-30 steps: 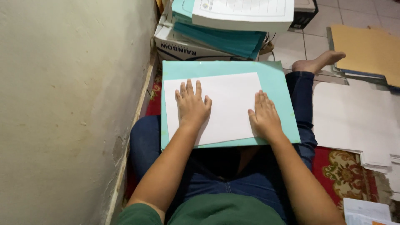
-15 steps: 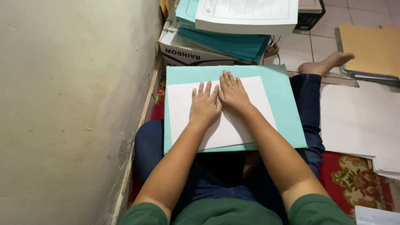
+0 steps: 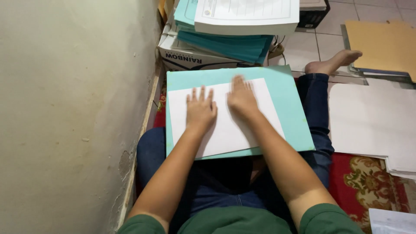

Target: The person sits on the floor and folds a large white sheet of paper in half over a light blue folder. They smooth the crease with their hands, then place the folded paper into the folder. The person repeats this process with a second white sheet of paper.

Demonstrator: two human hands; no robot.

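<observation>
Both my hands lie flat, palms down, on a white rectangular paper sheet point(image 3: 225, 119). Left hand point(image 3: 200, 112) sits mid-sheet, fingers spread; right hand point(image 3: 242, 97) is just beside it, nearer the top edge, fingertips a bit blurred. Neither grip is clenched, nothing grasped, just pressing. The sheet lies on a flat teal card folder point(image 3: 286, 108), which rests across my lap, on blue jeans point(image 3: 318, 108). Beige wall point(image 3: 73, 108) to my left. Ahead: white cardboard box point(image 3: 190, 58) w/ teal folders point(image 3: 229, 43) and a thick stack of white printed forms point(image 3: 247, 17) on top. Right side: big white card sheets point(image 3: 372, 121) on the floor, brown folder point(image 3: 381, 43) beyond, red patterned rug point(image 3: 368, 186) under.
</observation>
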